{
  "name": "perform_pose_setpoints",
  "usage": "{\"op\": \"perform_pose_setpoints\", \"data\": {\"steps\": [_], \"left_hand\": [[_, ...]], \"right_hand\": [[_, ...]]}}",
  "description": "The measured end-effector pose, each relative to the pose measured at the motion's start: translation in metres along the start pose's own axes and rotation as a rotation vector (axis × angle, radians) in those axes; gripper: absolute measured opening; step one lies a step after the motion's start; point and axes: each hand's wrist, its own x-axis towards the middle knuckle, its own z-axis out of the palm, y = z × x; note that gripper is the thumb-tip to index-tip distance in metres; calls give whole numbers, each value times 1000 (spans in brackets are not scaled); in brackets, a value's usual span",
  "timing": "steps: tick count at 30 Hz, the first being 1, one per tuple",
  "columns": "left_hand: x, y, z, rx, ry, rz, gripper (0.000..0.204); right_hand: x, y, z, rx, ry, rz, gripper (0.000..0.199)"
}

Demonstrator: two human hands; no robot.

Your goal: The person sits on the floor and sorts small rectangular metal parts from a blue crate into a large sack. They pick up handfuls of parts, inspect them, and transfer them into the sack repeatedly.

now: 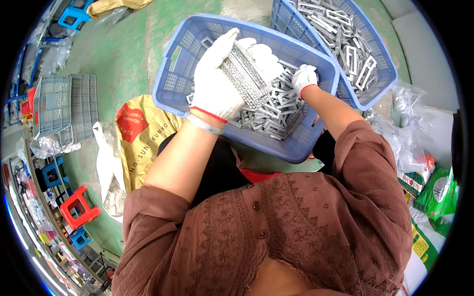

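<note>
My left hand (213, 81), in a white knit glove, is closed around a stack of grey metal rectangular frames (247, 74). The thumb lies along one side, and the fingers wrap the far side. This bundle is above a blue plastic basket (207, 19), where many loose frames (279, 112) lie jumbled. My right hand (304, 78), gloved too, is inside the basket by its right wall, close to the loose pieces. Its fingers are curled in, and whatever they grip is hidden.
A second blue basket (386, 64) full of similar frames stands at far right, against the first. On the left are a yellow sack (140, 143), grey crates (53, 106) and a red stool (80, 206). Clear plastic bags (407, 118) lie at right.
</note>
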Motion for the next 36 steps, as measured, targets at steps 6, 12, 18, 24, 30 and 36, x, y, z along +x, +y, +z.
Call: {"op": "perform_pose_setpoints", "data": {"steps": [6,12,18,24,30,36], "left_hand": [[-1,5,-16,260,14,80,27],[0,3,-23,399,89,40,20],[-28,-21,0,400,-26,51,29],[-32,-27,-4,437,-52,67,27],[-32,-19,-4,391,-50,97,30],[-26,-13,-9,401,-146,177,31]], "right_hand": [[-43,70,-91,908,-139,-190,35],[-120,127,-175,1368,167,-302,22],[-189,125,-209,815,619,-264,28],[-203,106,-199,1088,710,-158,40],[-207,122,-195,1653,302,-353,59],[-202,133,-176,2436,-144,-542,55]]}}
